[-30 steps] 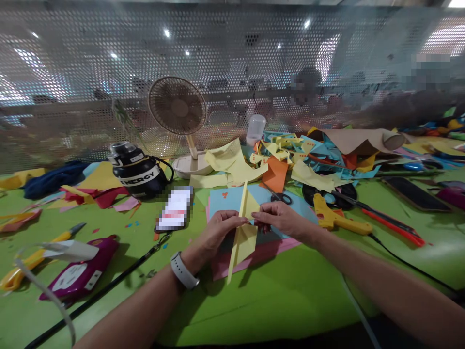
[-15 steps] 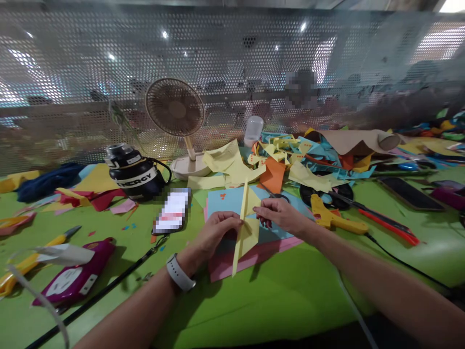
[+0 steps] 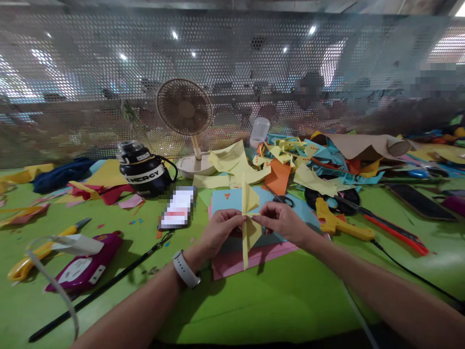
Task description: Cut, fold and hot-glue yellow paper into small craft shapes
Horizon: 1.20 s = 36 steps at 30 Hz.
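Note:
My left hand [image 3: 222,230] pinches the middle of a folded yellow paper [image 3: 250,237], its thumb on the crease. Close on the other side, my right hand [image 3: 281,220] has thumb and forefinger pressed together at a narrow part of the same paper. The paper stands roughly upright, flaring above and below the pinched middle. Beneath both hands lie a blue sheet [image 3: 232,198] and a pink sheet [image 3: 232,265], stacked. Scissors [image 3: 285,199] rest just beyond my right hand, partly on the blue sheet.
A yellow glue gun [image 3: 339,225] and a red-and-black cutter [image 3: 395,232] lie to the right. A phone [image 3: 178,207], a black bottle [image 3: 145,174] and a small fan [image 3: 184,107] stand or lie leftward. Paper scraps [image 3: 286,152] heap behind.
The yellow paper has turned to show more of its flared face. My right fingers have come in against its middle, near my left thumb. The view has shifted slightly.

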{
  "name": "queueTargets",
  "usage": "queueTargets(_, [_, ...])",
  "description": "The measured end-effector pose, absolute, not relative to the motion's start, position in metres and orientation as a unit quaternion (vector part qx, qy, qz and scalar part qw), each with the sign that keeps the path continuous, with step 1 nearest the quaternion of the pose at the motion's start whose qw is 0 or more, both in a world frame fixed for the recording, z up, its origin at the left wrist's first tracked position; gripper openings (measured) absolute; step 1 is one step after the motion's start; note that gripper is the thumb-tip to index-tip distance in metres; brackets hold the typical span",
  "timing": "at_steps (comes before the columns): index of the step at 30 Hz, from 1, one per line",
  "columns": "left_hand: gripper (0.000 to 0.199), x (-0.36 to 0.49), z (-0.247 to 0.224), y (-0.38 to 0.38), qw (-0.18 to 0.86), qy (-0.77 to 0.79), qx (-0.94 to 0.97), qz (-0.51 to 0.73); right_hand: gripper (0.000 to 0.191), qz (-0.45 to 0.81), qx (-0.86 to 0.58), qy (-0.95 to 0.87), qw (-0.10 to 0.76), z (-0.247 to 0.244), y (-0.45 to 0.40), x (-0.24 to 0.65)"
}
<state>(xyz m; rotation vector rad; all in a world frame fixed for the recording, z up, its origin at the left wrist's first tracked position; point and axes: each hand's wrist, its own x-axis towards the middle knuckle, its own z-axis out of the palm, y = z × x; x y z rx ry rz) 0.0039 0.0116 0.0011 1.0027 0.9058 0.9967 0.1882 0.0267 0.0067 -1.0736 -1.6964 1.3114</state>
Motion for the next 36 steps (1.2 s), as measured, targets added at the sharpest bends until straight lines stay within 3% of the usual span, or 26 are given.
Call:
queueTargets(4, [0.026,0.005,0.0,0.013,0.665,0.403,0.446,0.443,0.029,0.457,-0.413,-0.681,0.395,0.004,0.023,0.188])
queueTargets(9, [0.026,0.005,0.004,0.013,0.672,0.411,0.431,0.44,0.018,0.304,-0.382,-0.751,0.445,0.005,0.019,0.189])
queueTargets(14, [0.028,0.005,0.008,0.012,0.682,0.394,0.427,0.444,0.018,0.232,-0.307,-0.79,0.477,0.005,0.021,0.191])
queueTargets(26, [0.023,0.002,0.006,0.013,0.685,0.37,0.45,0.437,0.017,0.35,-0.237,-0.793,0.438,0.011,0.026,0.197])
queueTargets(36, [0.02,0.001,0.005,0.015,0.688,0.367,0.446,0.438,0.014,0.526,-0.278,-0.71,0.376,0.015,0.026,0.198])
